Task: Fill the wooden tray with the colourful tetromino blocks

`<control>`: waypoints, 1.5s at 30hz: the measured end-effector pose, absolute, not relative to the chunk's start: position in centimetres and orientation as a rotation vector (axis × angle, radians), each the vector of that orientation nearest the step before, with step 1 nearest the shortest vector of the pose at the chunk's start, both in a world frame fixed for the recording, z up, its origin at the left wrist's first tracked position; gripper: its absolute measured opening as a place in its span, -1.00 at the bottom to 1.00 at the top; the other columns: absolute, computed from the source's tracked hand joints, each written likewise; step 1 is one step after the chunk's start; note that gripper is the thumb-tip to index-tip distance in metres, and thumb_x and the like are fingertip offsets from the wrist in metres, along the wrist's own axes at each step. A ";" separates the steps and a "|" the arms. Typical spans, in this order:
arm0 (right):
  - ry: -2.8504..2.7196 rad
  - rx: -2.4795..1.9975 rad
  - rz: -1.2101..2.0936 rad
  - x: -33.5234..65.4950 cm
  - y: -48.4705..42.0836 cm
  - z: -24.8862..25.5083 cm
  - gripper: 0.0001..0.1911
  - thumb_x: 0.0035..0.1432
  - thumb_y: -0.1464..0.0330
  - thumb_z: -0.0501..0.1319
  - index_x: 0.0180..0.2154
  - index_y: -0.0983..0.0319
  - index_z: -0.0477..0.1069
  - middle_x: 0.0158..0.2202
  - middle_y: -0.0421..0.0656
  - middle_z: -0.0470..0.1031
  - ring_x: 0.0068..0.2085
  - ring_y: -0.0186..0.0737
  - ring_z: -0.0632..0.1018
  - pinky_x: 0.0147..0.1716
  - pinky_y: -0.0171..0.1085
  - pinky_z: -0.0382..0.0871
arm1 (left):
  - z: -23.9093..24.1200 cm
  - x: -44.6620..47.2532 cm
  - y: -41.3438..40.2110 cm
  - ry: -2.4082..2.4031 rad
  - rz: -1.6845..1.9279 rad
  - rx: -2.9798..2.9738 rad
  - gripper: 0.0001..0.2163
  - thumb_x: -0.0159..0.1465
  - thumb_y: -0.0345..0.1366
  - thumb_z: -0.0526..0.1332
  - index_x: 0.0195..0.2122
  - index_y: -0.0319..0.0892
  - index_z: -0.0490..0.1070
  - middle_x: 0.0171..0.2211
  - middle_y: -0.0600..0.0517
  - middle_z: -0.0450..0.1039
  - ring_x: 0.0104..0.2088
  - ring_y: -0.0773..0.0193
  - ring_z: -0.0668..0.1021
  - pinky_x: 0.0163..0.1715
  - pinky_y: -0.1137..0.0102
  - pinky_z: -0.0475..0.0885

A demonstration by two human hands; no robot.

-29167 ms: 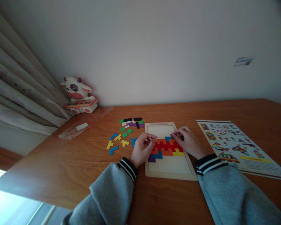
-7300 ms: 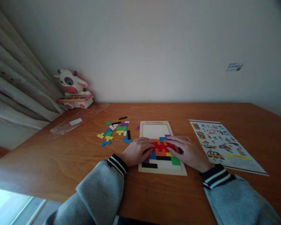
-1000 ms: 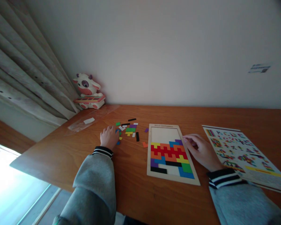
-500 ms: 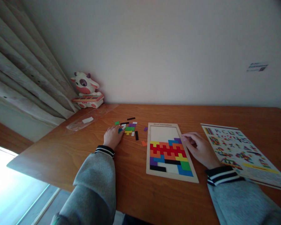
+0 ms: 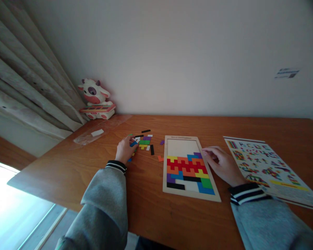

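Note:
At the left of the loose puzzle pieces (image 5: pixel 145 142), my left hand (image 5: pixel 123 150) is closed with a blue puzzle piece (image 5: pixel 134 143) at its fingertips. Bits of blue and yellow show under that hand, partly hidden by it. A wooden puzzle board (image 5: pixel 165 166) lies flat to the right, its lower part filled with interlocking coloured pieces and its upper part bare. My right hand (image 5: pixel 220 165) rests beside the board, fingers curled, thumb and forefinger on its right edge. An orange piece (image 5: pixel 160 158) and a small purple piece (image 5: pixel 162 142) lie between pile and board.
A printed pattern sheet (image 5: pixel 266 163) lies at the right, partly under my right wrist. A cow toy with a keyboard (image 5: pixel 97 100) stands at the back left, near a clear plastic bag (image 5: pixel 85 139). Behind the table is a wall; a curtain (image 5: pixel 28 73) hangs at the left.
My left hand has lifted and turned slightly at the pile, uncovering pieces beneath it and more of the blue piece. My right hand and the board have stayed in place.

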State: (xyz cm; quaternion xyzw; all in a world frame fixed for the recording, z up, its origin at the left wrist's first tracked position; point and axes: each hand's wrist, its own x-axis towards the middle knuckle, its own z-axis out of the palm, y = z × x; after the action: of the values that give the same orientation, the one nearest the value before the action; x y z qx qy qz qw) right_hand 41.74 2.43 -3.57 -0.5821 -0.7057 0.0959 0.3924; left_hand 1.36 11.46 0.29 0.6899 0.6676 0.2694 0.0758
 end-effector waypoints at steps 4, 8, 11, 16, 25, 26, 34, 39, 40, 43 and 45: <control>-1.795 -1.474 0.233 41.6 2.3 -3.4 -0.71 0.32 0.14 0.11 -0.13 0.17 0.47 -0.16 -0.05 0.52 -0.22 -0.12 0.56 -0.24 -0.15 0.49 | 0.3 1.8 11.3 1.862 0.924 2.167 -0.75 0.20 -0.34 0.29 -0.07 -0.13 0.50 -0.19 0.03 0.58 -0.26 0.26 0.61 -0.17 0.41 0.48; -1.785 -1.468 0.223 41.3 2.2 -3.0 -0.72 0.32 0.15 0.10 -0.14 0.17 0.46 -0.19 -0.06 0.52 -0.25 -0.14 0.55 -0.27 -0.18 0.48 | 0.7 3.6 10.2 1.599 1.102 2.306 -0.84 0.26 -0.23 0.28 -0.16 -0.10 0.57 -0.20 0.02 0.60 -0.25 0.24 0.59 -0.18 0.37 0.50; -1.790 -1.466 0.219 41.3 2.2 -2.8 -0.72 0.32 0.17 0.10 -0.14 0.18 0.47 -0.19 -0.05 0.52 -0.25 -0.14 0.55 -0.27 -0.18 0.48 | 1.0 6.2 8.3 1.262 1.184 2.396 -0.84 0.31 -0.22 0.26 -0.18 -0.14 0.58 -0.17 -0.02 0.61 -0.13 0.20 0.59 -0.05 0.31 0.49; -1.795 -1.461 0.231 41.5 2.4 -3.1 -0.72 0.33 0.17 0.10 -0.13 0.19 0.47 -0.18 -0.06 0.51 -0.26 -0.15 0.55 -0.25 -0.17 0.48 | 1.4 11.0 4.0 0.846 0.853 2.365 -0.82 0.33 -0.25 0.25 -0.11 -0.14 0.58 -0.19 -0.01 0.62 -0.19 0.25 0.61 -0.11 0.37 0.50; -1.779 -1.460 0.267 41.2 2.4 -2.8 -0.76 0.33 0.21 0.10 -0.16 0.19 0.46 -0.18 -0.07 0.49 -0.27 -0.18 0.53 -0.27 -0.19 0.48 | 0.9 14.8 1.1 0.693 0.711 2.281 -0.87 0.29 -0.29 0.29 -0.22 -0.17 0.61 -0.30 0.04 0.64 -0.33 0.32 0.61 -0.21 0.46 0.48; -1.777 -1.460 0.270 41.2 2.4 -2.7 -0.76 0.33 0.20 0.11 -0.16 0.19 0.46 -0.18 -0.07 0.49 -0.27 -0.18 0.54 -0.27 -0.19 0.48 | 0.8 14.9 1.1 0.673 0.707 2.295 -0.87 0.30 -0.29 0.28 -0.22 -0.18 0.61 -0.31 0.04 0.64 -0.33 0.32 0.61 -0.21 0.45 0.48; -1.778 -1.438 0.259 41.2 2.2 -2.7 -0.77 0.33 0.21 0.11 -0.16 0.19 0.46 -0.18 -0.06 0.50 -0.25 -0.17 0.54 -0.27 -0.19 0.48 | 0.9 13.9 1.3 0.440 0.675 2.589 -0.70 0.28 -0.39 0.19 0.03 -0.14 0.50 -0.16 -0.04 0.59 -0.16 0.22 0.55 -0.04 0.29 0.41; -1.778 -1.440 0.269 41.3 2.3 -2.8 -0.78 0.33 0.22 0.12 -0.15 0.18 0.45 -0.18 -0.07 0.49 -0.25 -0.17 0.54 -0.26 -0.19 0.48 | 0.6 13.1 1.3 0.313 0.558 2.763 -0.53 0.14 -0.48 0.14 0.10 -0.16 0.45 -0.15 -0.08 0.58 -0.08 0.14 0.53 0.01 0.20 0.37; -1.778 -1.441 0.267 41.3 2.3 -2.8 -0.78 0.33 0.22 0.12 -0.16 0.18 0.45 -0.18 -0.07 0.49 -0.26 -0.17 0.54 -0.26 -0.19 0.48 | 0.6 13.1 1.4 0.291 0.538 2.763 -0.53 0.15 -0.47 0.13 0.11 -0.16 0.44 -0.13 -0.08 0.58 -0.07 0.14 0.53 0.03 0.20 0.36; -1.779 -1.446 0.254 41.3 2.3 -2.8 -0.77 0.32 0.21 0.12 -0.16 0.18 0.46 -0.19 -0.07 0.50 -0.25 -0.17 0.54 -0.26 -0.19 0.48 | 0.5 13.1 1.4 0.224 0.498 2.756 -0.52 0.16 -0.47 0.10 0.13 -0.15 0.41 -0.11 -0.06 0.58 -0.05 0.15 0.52 0.06 0.19 0.35; -1.782 -1.442 0.248 41.3 2.3 -2.9 -0.77 0.32 0.21 0.12 -0.15 0.18 0.46 -0.19 -0.07 0.50 -0.26 -0.17 0.54 -0.26 -0.18 0.48 | 0.6 13.2 1.4 0.209 0.486 2.756 -0.52 0.16 -0.47 0.10 0.14 -0.16 0.39 -0.11 -0.07 0.57 -0.06 0.15 0.53 0.05 0.21 0.37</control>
State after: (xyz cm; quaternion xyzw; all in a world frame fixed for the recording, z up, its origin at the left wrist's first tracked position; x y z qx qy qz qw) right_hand 41.29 2.35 -2.87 -0.5714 -0.7064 0.0985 0.4058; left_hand 13.16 1.38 0.60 0.9683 0.0735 0.1708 0.1670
